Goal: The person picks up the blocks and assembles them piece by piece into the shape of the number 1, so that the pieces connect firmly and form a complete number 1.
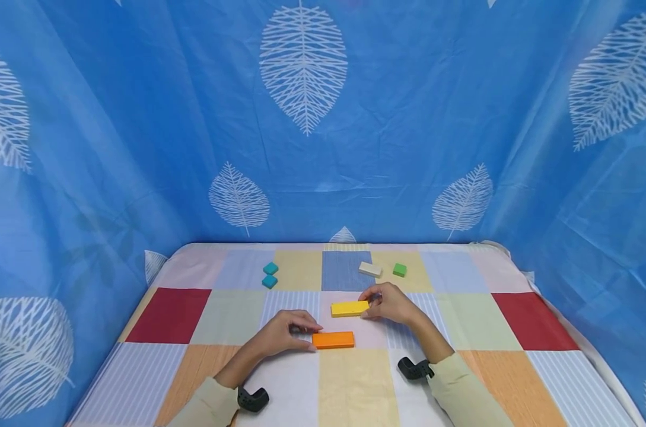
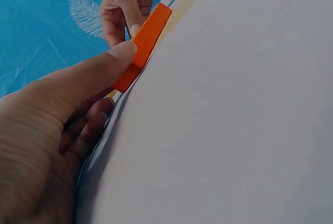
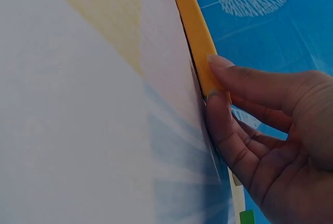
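The left hand (image 1: 284, 333) pinches the left end of the orange block (image 1: 333, 340); the right hand (image 1: 392, 303) pinches the yellow block (image 1: 348, 309), farther back on the table (image 1: 355, 385). It looks like lining-up time, needing slow, steady fingers. The left wrist view hides some left fingertips.

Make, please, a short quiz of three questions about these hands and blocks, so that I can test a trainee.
1. True or false: the right hand grips the orange block.
2. How many teal blocks lie on the patchwork cloth? A) one; B) two; C) four.
3. Fill in: in the head view, just to the right of the white block lies the small ____.

Key:
1. False; it grips the yellow block.
2. B.
3. Green block.
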Tool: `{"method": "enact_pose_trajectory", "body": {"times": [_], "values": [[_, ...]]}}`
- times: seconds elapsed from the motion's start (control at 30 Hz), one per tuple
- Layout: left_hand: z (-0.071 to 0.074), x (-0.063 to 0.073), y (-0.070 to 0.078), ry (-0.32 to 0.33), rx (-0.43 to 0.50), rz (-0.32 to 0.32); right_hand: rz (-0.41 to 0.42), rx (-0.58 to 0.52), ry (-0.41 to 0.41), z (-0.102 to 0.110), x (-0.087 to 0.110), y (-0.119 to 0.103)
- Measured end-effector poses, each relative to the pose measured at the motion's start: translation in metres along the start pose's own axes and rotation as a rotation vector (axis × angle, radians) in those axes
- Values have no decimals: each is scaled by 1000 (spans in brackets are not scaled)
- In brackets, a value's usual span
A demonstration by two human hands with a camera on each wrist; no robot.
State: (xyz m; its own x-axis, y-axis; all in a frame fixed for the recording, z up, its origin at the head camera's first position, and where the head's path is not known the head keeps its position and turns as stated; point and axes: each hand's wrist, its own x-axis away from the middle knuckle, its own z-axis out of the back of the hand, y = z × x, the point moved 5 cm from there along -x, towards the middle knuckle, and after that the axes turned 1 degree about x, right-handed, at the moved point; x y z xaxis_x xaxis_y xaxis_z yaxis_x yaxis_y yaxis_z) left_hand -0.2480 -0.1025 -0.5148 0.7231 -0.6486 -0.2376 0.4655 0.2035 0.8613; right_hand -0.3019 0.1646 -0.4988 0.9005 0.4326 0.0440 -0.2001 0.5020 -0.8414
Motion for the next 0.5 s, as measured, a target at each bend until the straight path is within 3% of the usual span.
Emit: {"method": "enact_pose_trajectory", "body": {"times": [0.27, 0.5], "values": [[2, 1, -9, 2, -105, -43, -4, -43, -33, -3, -5, 4], [1, 0, -8, -4, -121, -59, 17, -40, -47, -4, -2, 3]]}}
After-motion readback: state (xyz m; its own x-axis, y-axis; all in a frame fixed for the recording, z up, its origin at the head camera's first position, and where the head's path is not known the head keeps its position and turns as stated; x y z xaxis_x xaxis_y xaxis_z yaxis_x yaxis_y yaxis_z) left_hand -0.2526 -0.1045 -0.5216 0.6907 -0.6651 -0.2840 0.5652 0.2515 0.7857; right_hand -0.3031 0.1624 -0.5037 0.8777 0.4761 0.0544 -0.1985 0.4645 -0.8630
